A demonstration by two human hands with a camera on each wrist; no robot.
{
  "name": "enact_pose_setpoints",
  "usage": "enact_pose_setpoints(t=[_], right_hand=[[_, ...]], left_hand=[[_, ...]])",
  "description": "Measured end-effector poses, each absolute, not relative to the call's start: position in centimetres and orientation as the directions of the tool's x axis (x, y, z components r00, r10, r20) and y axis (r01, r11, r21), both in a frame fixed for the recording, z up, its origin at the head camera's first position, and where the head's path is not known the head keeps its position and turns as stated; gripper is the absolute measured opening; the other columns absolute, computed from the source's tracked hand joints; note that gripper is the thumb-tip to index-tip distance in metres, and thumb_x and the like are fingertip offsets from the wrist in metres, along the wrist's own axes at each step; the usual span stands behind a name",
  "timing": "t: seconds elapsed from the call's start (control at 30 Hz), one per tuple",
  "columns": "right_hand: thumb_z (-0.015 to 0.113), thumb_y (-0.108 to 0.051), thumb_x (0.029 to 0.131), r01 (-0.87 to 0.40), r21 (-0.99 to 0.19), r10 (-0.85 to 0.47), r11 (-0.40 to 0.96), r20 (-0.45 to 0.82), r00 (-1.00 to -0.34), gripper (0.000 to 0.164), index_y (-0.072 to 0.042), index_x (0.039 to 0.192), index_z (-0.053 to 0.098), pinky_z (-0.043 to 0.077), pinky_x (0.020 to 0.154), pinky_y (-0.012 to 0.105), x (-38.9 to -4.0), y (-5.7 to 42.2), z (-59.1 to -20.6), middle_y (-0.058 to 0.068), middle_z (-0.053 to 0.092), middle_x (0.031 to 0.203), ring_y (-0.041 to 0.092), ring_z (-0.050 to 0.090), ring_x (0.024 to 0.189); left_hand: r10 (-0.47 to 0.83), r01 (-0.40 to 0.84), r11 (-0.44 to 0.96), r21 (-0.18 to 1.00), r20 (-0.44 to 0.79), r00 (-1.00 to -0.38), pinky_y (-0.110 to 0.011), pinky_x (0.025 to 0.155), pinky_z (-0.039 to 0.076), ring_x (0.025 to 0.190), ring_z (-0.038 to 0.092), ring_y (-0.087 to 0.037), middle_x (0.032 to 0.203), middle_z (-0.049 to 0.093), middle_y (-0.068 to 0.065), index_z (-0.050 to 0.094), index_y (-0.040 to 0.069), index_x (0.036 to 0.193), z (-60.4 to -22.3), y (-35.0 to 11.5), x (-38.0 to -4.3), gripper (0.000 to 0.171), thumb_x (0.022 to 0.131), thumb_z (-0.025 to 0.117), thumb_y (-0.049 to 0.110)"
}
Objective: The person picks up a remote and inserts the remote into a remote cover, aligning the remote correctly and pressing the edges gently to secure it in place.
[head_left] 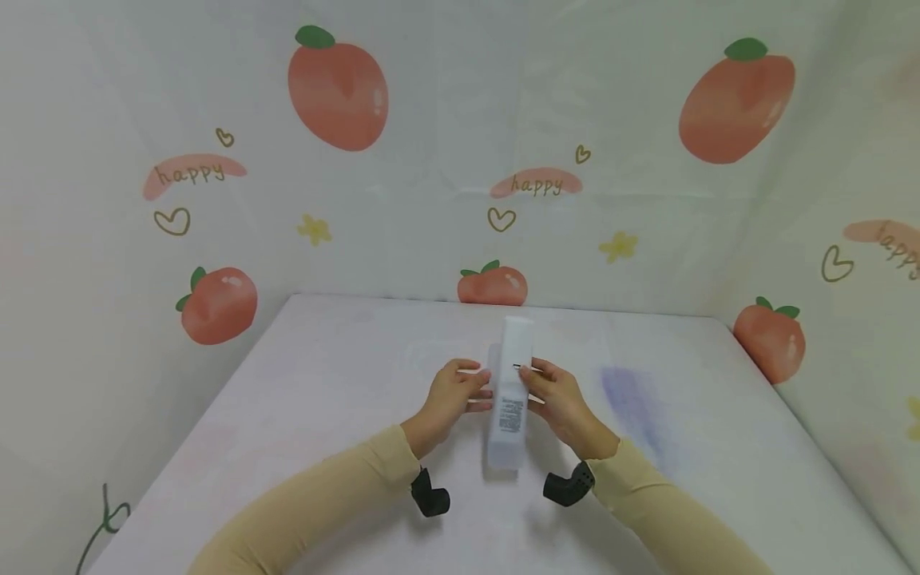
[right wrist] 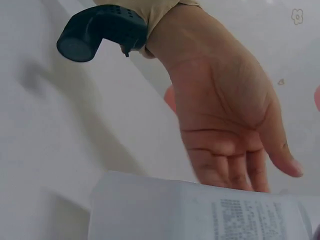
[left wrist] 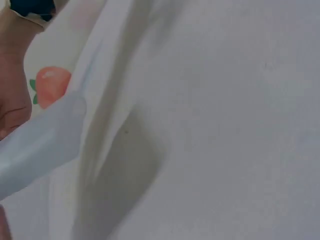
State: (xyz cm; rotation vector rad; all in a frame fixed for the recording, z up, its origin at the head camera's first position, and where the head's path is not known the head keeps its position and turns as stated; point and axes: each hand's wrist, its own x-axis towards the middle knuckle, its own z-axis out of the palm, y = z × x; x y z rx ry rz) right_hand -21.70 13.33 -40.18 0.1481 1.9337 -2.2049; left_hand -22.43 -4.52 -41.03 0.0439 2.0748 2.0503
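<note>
A long white squared container (head_left: pixel 508 447) with small printed text stands between the two hands in the head view. My right hand (head_left: pixel 568 403) holds it from the right, thumb on the near face and fingers round the side. At its left side is my left hand (head_left: pixel 449 399), fingers spread and fairly straight, fingertips close to the container. Across the container (right wrist: pixel 145 210), the right wrist view shows the left hand (right wrist: pixel 225 110) with its palm turned this way and thumb apart. In the left wrist view, the right hand (left wrist: pixel 14 95) is partly cut off beside the container (left wrist: pixel 47 137).
A white cloth-covered table (head_left: pixel 345 367) lies under the hands, with a purple smear (head_left: pixel 636 407) to the right. Behind it hangs a white backdrop (head_left: pixel 431 104) printed with fruit and hearts. Black wrist cameras (head_left: pixel 430 493) hang from both sleeves.
</note>
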Motion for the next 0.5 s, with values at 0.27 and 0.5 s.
enact_pose_setpoints(t=[0.27,0.5], right_hand=[[0.056,-0.021,0.1,0.242,-0.965,-0.172,-0.099,-0.223,-0.959,0.05,0.003,0.14,0.039,0.055,0.077,0.027,-21.6,13.2,-40.2,0.004,0.064,0.105,0.011,0.066,0.088],[0.051,-0.019,0.101,0.176,-0.984,-0.183,0.001,-0.174,-0.968,0.042,0.007,0.133,0.042,0.057,0.078,0.033,-21.2,12.6,-40.1,0.002,0.067,0.095,0.013,0.067,0.082]], left_hand=[[0.137,-0.117,0.03,0.993,-0.12,-0.983,-0.031,0.065,0.057,0.071,0.061,-0.013,0.083,0.06,-0.001,0.053,0.004,0.086,-41.0,-3.9,-22.0,0.019,0.096,0.06,0.017],[0.066,-0.184,0.025,0.983,-0.185,-0.981,-0.028,0.06,0.053,0.065,0.058,-0.014,0.077,0.057,-0.001,0.054,0.007,0.079,-40.8,-3.5,-23.0,0.017,0.095,0.059,0.01]])
